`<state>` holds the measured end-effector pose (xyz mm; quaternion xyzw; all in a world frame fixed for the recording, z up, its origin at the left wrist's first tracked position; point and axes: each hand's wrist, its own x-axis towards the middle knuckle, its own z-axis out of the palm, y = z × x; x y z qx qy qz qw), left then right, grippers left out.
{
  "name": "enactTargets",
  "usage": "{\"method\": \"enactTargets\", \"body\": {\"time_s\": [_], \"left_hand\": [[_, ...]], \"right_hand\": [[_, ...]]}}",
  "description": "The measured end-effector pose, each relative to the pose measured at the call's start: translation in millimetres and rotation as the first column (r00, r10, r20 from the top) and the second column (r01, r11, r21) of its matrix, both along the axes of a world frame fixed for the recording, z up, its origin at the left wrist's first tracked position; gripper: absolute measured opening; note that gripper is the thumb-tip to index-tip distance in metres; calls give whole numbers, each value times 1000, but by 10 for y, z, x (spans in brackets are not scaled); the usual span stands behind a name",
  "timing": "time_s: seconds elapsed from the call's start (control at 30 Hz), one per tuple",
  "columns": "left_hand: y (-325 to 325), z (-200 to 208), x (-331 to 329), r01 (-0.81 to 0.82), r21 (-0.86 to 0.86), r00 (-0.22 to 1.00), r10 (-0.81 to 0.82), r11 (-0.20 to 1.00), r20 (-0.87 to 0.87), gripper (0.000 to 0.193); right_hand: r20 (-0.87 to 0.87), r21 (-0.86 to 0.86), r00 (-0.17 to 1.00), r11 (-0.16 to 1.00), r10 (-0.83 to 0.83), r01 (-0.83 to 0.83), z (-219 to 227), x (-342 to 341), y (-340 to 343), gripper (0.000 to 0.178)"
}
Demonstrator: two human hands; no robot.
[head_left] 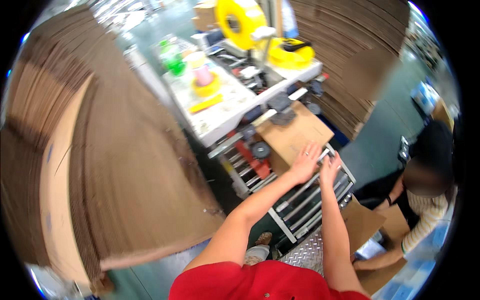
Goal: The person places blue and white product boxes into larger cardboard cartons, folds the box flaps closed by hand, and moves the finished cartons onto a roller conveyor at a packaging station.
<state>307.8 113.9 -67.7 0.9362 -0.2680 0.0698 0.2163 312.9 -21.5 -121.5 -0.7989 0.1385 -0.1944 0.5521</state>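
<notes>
A closed brown cardboard box point(295, 131) lies on the metal roller frame point(312, 210), its far end under the dark parts of a taping machine point(281, 109). My left hand point(305, 164) rests with stretched fingers on the box's near top edge; a ring shows on one finger. Beside it, my right hand point(329, 169) is at the box's near right corner, fingers apart and slightly bent. I cannot make out how firmly the right fingers touch the cardboard. Neither hand is wrapped round anything.
Big yellow tape rolls point(241, 22) stand above the white worktop point(225, 112), which holds a green bottle point(172, 61). Flat cardboard stacks point(135, 165) fill the left; another stands behind. At right, a co-worker in striped sleeves point(425, 220) reaches into an open carton point(367, 225).
</notes>
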Motion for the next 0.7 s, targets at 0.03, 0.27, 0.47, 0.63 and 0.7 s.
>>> {"method": "enactTargets", "body": {"time_s": [0.03, 0.27, 0.47, 0.63, 0.7], "left_hand": [[17, 222, -204, -16, -131, 999, 21, 991, 39, 69], [952, 1852, -1710, -323, -446, 640, 539, 835, 548, 36], [1892, 3234, -3488, -699, -425, -169, 445, 575, 880, 39], [2498, 3703, -3944, -915, -35, 256, 648, 401, 717, 55], [2578, 3748, -3934, -880, -18, 324, 628, 475, 708, 56]], "right_hand": [[155, -17, 987, 999, -30, 33, 2, -236, -42, 46], [94, 239, 881, 848, 464, -472, 1205, -1441, -162, 19], [169, 243, 849, 814, 500, -527, 1741, -2209, -840, 12], [177, 263, 830, 787, 530, -558, 1855, -2694, -1132, 13], [219, 235, 810, 777, 544, -585, 2007, -2863, -1186, 13]]}}
